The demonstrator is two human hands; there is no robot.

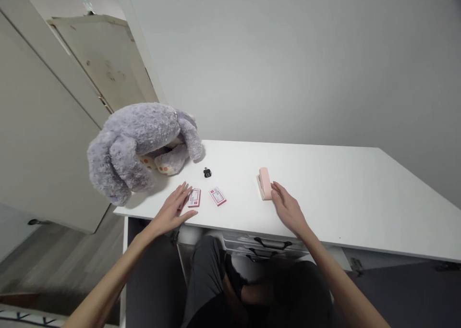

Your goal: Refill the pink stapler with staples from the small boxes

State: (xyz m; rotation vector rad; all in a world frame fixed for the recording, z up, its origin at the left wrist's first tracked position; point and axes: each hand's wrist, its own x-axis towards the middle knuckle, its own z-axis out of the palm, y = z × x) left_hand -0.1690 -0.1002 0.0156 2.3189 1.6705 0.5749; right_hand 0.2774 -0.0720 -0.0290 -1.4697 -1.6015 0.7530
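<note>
My left hand (174,210) lies flat on the white desk (334,193), fingers spread, its fingertips touching a small red-and-white box (194,198). A second small box (217,196) lies just to the right of the first. My right hand (287,209) rests open on the desk, with its fingertips at the near end of a pink stapler (264,183). Between the boxes and the wall sits a tiny black clip-like thing (207,172).
A big grey plush toy (142,145) slumps over the desk's far left corner. Under the desk are drawers with black handles (272,244) and my legs in dark trousers. A cream cabinet (43,126) stands to the left.
</note>
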